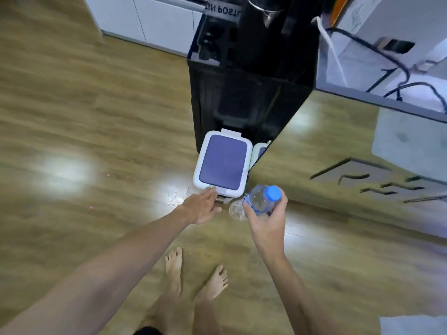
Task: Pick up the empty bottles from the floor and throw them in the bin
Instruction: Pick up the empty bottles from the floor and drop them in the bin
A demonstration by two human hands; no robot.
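Observation:
A small white bin [200,163] with a purple lid stands shut on the wooden floor against a black cabinet. My left hand [202,207] reaches out flat, fingers apart, its fingertips touching the bin's near front edge. My right hand [266,220] holds a clear empty bottle with a blue cap [262,198] just right of the bin's front corner. A second clear bottle [237,210] shows beside it under the same hand; whether the hand grips it too I cannot tell.
A glossy black cabinet [242,93] rises behind the bin. White cupboards [154,20] line the far wall. A white counter with black cables [387,64] is at the right. My bare feet [193,274] stand on the wooden floor below.

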